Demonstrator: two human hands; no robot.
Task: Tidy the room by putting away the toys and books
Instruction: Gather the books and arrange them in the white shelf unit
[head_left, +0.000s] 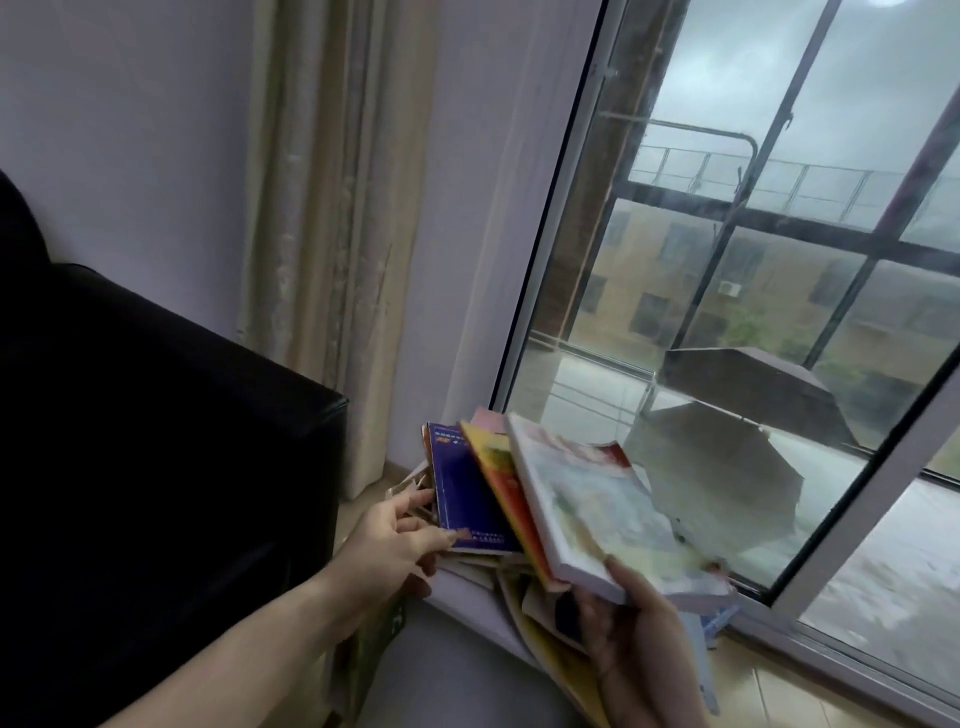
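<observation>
A fanned stack of books leans on the window sill (467, 597) beside the glass. My right hand (639, 649) grips the near edge of a pale, thick book (597, 509), tilted and blurred. Under it lie an orange-yellow book (498, 467) and a dark blue book (467, 493). My left hand (395, 540) reaches in from the left, its fingers on the blue book's lower left corner and on the worn pages beneath. More thin booklets (550, 654) hang below my right hand.
A black sofa arm (182, 441) fills the left side, close to my left forearm. A beige curtain (332, 234) hangs behind it. The large sliding window (753, 286) and its frame run along the right; a blue item (719, 621) lies on the sill.
</observation>
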